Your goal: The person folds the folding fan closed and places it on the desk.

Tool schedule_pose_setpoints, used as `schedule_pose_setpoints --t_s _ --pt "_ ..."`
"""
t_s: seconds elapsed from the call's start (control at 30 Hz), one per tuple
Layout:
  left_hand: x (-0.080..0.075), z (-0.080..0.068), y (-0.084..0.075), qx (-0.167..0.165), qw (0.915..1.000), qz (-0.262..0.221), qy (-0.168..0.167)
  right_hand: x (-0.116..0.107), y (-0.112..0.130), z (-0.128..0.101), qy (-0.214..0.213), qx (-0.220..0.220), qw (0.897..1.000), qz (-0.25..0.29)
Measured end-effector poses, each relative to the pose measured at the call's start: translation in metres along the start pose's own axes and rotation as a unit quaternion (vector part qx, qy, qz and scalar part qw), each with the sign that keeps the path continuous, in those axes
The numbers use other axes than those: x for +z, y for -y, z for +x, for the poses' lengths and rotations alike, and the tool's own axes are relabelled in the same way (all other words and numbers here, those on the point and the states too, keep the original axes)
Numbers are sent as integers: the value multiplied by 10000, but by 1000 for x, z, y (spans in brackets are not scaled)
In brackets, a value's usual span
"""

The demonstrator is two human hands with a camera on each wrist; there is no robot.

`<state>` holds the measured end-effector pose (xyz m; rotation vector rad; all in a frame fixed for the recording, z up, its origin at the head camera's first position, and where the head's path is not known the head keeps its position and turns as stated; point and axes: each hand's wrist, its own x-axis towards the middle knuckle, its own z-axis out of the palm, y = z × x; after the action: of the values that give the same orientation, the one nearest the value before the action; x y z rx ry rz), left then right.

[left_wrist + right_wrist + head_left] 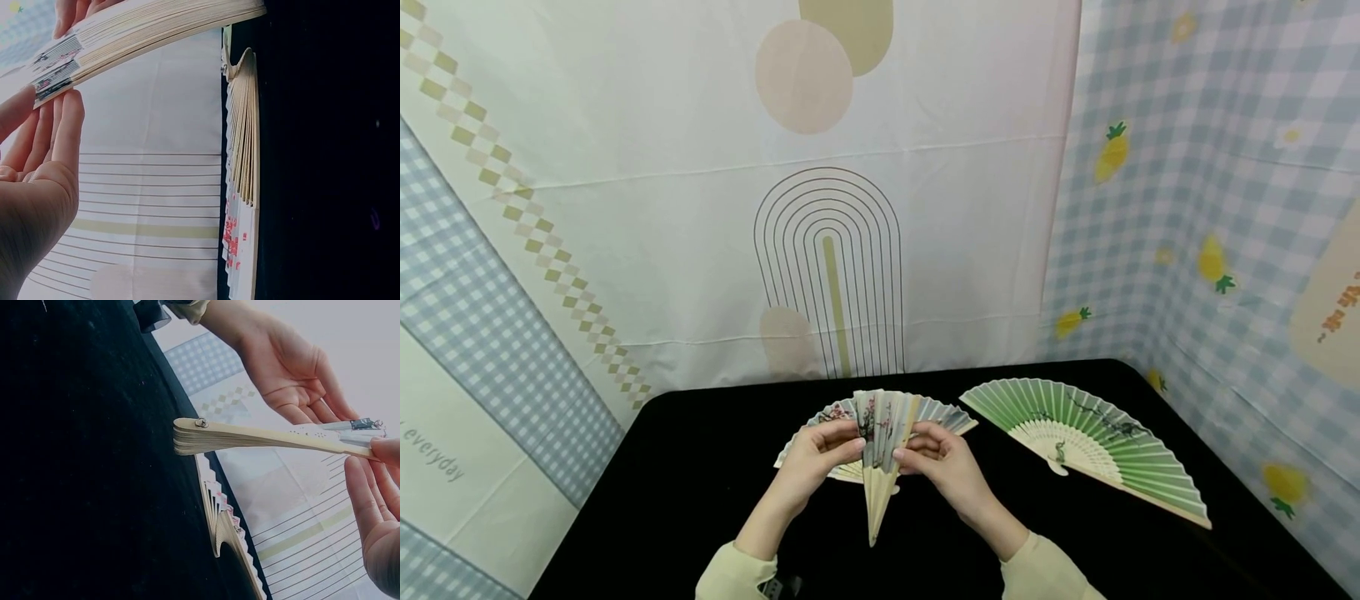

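Between both hands is a partly spread folding fan [882, 446], pale with dark branches and pink blossoms. Its pale wooden ribs [250, 436] converge at a riveted end, pointing toward the person. My left hand [811, 460] pinches the left edge with thumb and fingers; my right hand [950, 471] pinches the right edge. The right wrist view shows the rib stack close together at the rivet. Behind the held fan, a second folding fan [833, 412] lies spread on the table, grey-blue with red blossoms, its middle hidden.
A green folding fan [1138, 437] lies fully spread to the right on the black tabletop [662, 500]. Patterned cloth [970, 250] hangs behind the table, with a blue checked cloth [1172, 167] on the right side. A small dark object [784, 587] sits by the left sleeve.
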<state>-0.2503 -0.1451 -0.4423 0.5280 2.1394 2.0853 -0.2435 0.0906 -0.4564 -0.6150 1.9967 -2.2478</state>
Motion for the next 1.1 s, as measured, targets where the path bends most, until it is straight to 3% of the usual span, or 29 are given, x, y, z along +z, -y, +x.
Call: schedule_pose_setpoints --t_s 0.33,0.67,0.9,1.1 --pt "-1 2 2 17 10000 -81 36 0 -1 1 9 -4 10000 -29" --pt "-3 0 3 -39 9991 -129 401 2 -3 1 -69 44 10000 -46" --pt "-2 1 2 41 9979 -78 649 3 -1 -2 153 0 9999 12" --pt "-3 0 4 34 9977 -121 667 3 0 -2 335 -26 9994 23"
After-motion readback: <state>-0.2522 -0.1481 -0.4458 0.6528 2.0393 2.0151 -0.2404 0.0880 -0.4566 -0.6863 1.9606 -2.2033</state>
